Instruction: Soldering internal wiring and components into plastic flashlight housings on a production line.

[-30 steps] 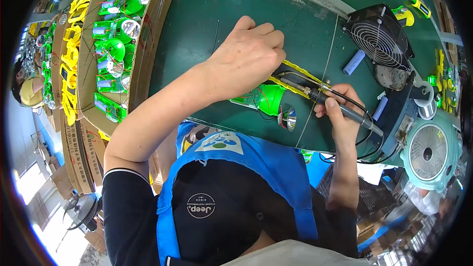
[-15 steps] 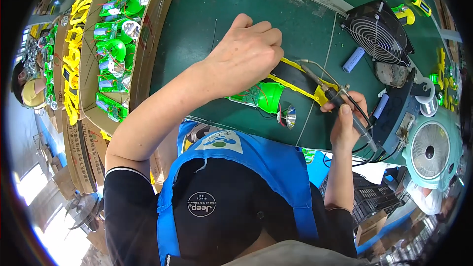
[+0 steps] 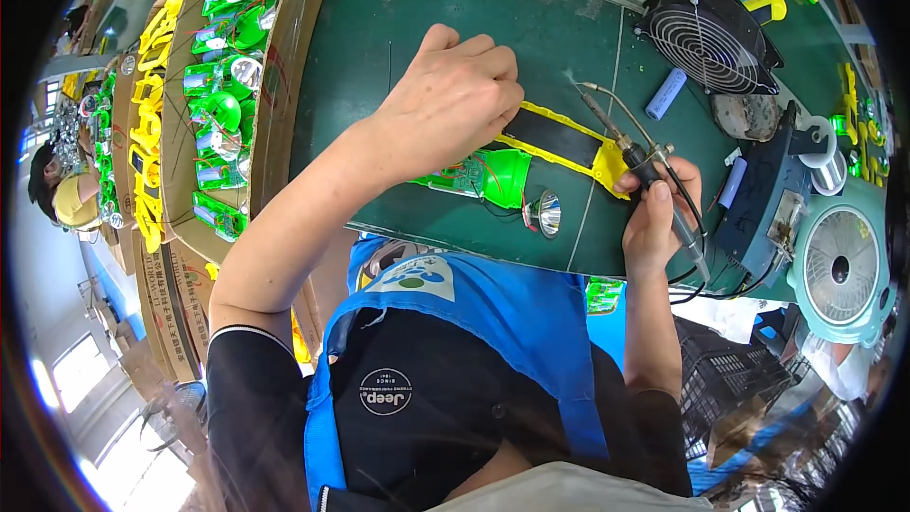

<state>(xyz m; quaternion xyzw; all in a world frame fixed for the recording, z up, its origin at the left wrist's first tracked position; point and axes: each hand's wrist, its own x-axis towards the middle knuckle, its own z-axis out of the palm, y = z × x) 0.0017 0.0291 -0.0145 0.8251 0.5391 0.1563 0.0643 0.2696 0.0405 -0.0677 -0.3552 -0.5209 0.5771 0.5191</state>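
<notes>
My right hand (image 3: 661,218) is closed round the handle of a soldering iron (image 3: 646,167), which has a thin curved metal feed tube alongside. The iron's tip points up and left, just beyond a yellow plastic casing (image 3: 609,167) with a dark panel inside. My left hand (image 3: 457,95) is curled over the casing's left end; its fingertips, and whatever they pinch, are hidden. Below the casing lies a green flashlight body (image 3: 504,177) with a circuit board, partly covered by my left wrist. A silvery reflector (image 3: 544,214) hangs off its right end by wires.
At left, a cardboard box (image 3: 270,95) holds several green flashlight assemblies, with yellow frames along its far side. A black fan (image 3: 709,33), a blue cell (image 3: 666,94), a solder spool (image 3: 827,171) and a pale green fan (image 3: 840,270) stand at right. Another person works far left.
The iron's tip has swung up and away from over the yellow casing to beyond its far edge. My left hand keeps its place at the casing's end. The whole view has shifted slightly.
</notes>
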